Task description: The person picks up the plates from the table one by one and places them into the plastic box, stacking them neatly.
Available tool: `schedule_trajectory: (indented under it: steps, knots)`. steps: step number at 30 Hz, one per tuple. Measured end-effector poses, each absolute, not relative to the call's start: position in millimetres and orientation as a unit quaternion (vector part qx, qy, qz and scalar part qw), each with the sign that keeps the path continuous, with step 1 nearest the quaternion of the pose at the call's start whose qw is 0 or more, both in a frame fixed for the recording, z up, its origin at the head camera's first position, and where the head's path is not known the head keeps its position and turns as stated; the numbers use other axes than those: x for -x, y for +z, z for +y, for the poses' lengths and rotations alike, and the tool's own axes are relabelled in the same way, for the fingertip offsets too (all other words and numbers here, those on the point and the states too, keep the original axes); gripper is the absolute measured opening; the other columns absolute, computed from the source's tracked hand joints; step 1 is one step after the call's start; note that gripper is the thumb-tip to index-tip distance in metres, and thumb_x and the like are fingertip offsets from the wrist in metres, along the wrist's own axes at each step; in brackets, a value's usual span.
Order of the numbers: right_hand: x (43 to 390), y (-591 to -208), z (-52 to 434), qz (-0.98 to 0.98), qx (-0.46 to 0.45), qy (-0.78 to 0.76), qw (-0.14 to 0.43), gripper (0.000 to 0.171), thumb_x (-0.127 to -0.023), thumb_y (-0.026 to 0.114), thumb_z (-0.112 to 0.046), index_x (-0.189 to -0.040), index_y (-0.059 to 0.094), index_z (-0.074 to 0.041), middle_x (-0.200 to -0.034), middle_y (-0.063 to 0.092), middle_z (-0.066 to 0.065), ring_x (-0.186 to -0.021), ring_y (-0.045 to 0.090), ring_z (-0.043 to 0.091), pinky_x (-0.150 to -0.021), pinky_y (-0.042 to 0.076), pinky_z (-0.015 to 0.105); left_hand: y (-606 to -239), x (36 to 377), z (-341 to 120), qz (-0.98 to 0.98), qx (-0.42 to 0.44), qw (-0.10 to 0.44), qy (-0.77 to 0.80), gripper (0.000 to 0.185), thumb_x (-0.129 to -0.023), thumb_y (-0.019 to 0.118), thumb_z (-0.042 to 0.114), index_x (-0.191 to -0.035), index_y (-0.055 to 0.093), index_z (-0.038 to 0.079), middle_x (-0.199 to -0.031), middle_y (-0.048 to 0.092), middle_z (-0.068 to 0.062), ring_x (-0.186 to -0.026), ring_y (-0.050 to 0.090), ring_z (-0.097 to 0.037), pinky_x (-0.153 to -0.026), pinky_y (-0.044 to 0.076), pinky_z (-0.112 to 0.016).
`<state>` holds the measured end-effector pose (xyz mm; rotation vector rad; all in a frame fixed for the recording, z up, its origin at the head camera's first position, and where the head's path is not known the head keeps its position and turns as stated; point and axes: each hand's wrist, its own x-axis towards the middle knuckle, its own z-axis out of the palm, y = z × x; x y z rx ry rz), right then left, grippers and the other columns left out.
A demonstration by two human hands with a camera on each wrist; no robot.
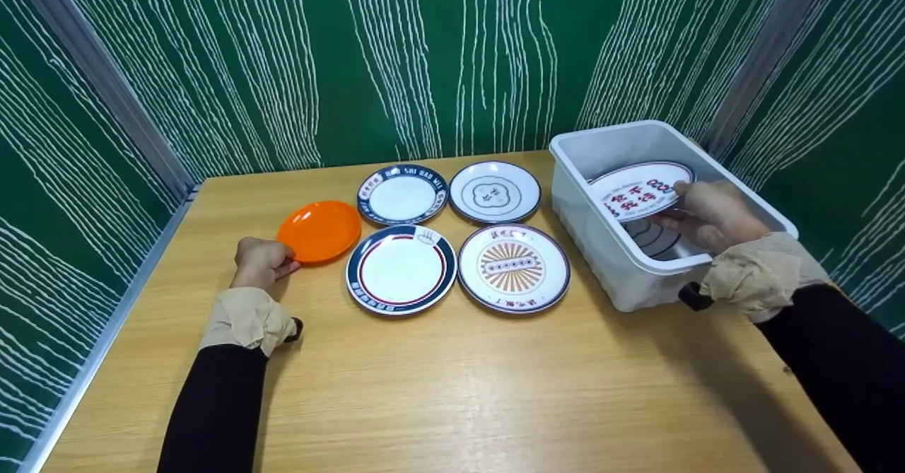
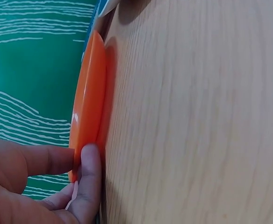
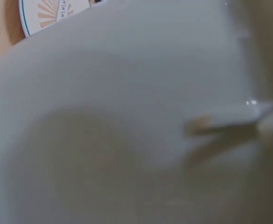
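My left hand (image 1: 261, 262) pinches the near-left rim of a small orange plate (image 1: 319, 232). In the left wrist view the thumb and fingers hold the edge of the orange plate (image 2: 90, 93), which is close over the wooden table. Inside the white plastic bin (image 1: 601, 247), my right hand (image 1: 717, 215) grips the right edge of a white plate with red characters (image 1: 633, 194), tilted within the bin. Below it, part of another plate with dark rings (image 1: 647, 238) shows. The right wrist view is mostly filled by the blurred bin wall (image 3: 104, 70).
Mid-table, in two rows, lie a blue-rimmed lettered plate (image 1: 401, 196), a plate with a line-drawn emblem (image 1: 495, 191), a navy-banded plate (image 1: 401, 271) and a sunburst plate (image 1: 514, 268). Green panels with white streaks (image 1: 452, 56) enclose the wooden table (image 1: 438, 395) at the back and sides.
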<state>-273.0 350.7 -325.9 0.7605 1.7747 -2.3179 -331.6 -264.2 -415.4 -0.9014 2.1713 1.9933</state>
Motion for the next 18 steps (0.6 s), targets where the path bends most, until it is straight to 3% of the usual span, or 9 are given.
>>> schedule_trajectory:
  steps: [3, 6, 18]
  knots:
    - [272.9, -326.0, 349.4, 0.600, -0.249, -0.757, 0.072, 0.024, -0.109, 0.038, -0.008, -0.132, 0.039, -0.007, -0.088, 0.065, 0.007, -0.085, 0.071, 0.017, -0.091, 0.060, 0.031, -414.1, 331.2, -265.2, 0.706, 0.294, 0.034, 0.644, 0.055, -0.089, 0.061, -0.012, -0.141, 0.042, -0.007, -0.107, 0.052, -0.012, -0.066, 0.068, -0.013, -0.078, 0.062, -0.026]
    - [271.9, -325.2, 350.2, 0.618, -0.236, -0.745, 0.089, 0.010, -0.108, 0.040, -0.004, -0.118, 0.041, -0.007, -0.087, 0.063, 0.008, -0.081, 0.069, 0.017, -0.086, 0.061, 0.028, -412.6, 331.1, -265.1, 0.709, 0.292, 0.039, 0.640, 0.056, -0.090, 0.061, -0.011, -0.142, 0.042, -0.008, -0.107, 0.052, -0.012, -0.067, 0.068, -0.012, -0.079, 0.061, -0.026]
    - [269.9, -323.2, 354.1, 0.608, -0.228, -0.749, 0.133, 0.018, -0.104, 0.036, 0.006, -0.118, 0.041, -0.004, -0.083, 0.066, 0.009, -0.084, 0.068, 0.020, -0.079, 0.059, 0.030, -413.9, 329.8, -265.1, 0.709, 0.294, 0.044, 0.640, 0.052, -0.092, 0.062, -0.009, -0.141, 0.044, -0.006, -0.108, 0.052, -0.011, -0.070, 0.066, -0.012, -0.080, 0.061, -0.025]
